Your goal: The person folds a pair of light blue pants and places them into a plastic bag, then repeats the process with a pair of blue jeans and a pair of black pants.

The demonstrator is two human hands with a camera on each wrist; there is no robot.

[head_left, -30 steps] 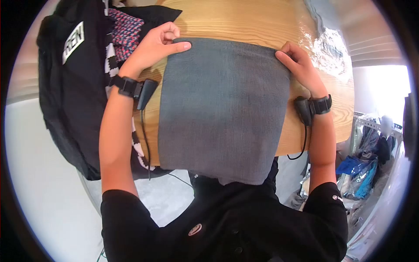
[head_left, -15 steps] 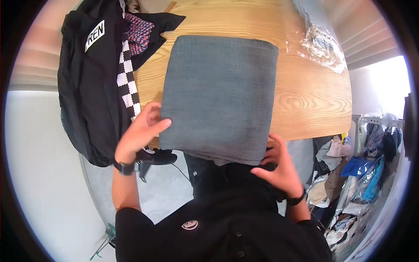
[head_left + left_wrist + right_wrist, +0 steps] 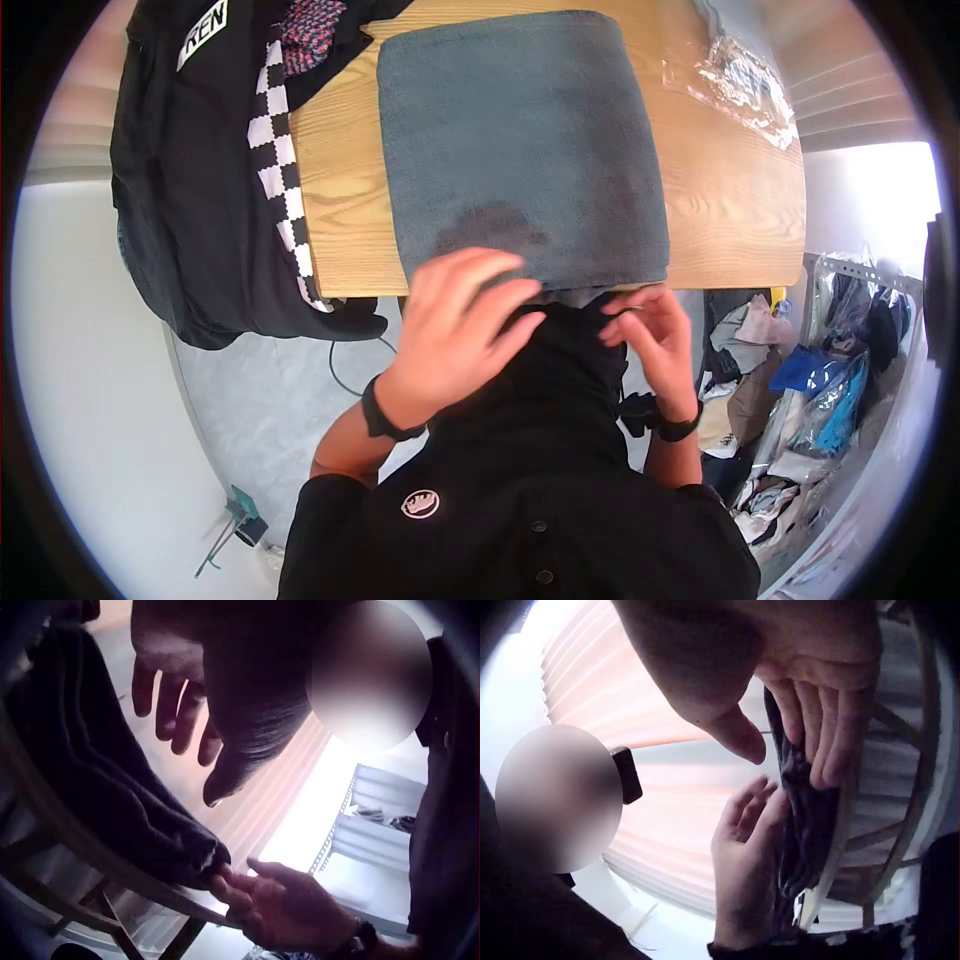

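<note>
Wearer: a black shirt (image 3: 500, 480) is filling the near middle.
Floor: grey floor (image 3: 270, 400) is showing at near left.
Rack: bagged garments (image 3: 825, 390) are crowding the near right, beside a perforated metal rail (image 3: 870, 272).
Table: a wood-grain table (image 3: 735, 220) is bearing the textiles.
Left side: a black garment (image 3: 190, 200), labelled REN, is overhanging the near edge, a checked strip (image 3: 283, 180) running along its right; a red-and-blue fabric (image 3: 310, 35) is lying farther off.
Far right: a clear plastic bag (image 3: 750, 95) is glinting on the tabletop.
Left hand (image 3: 455, 320): is hanging palm down, fingers spread, holding nothing; whether it is touching the cloth, cannot tell.
Right hand (image 3: 655, 330): is resting its loosely bent fingers against the cloth's near right corner, thumb standing apart, gripping nothing.
Folded cloth (image 3: 530, 150): blue-grey, is lying flat on the table, near edge running about along the table's near edge; most of it is stretching away beyond both hands.
</note>
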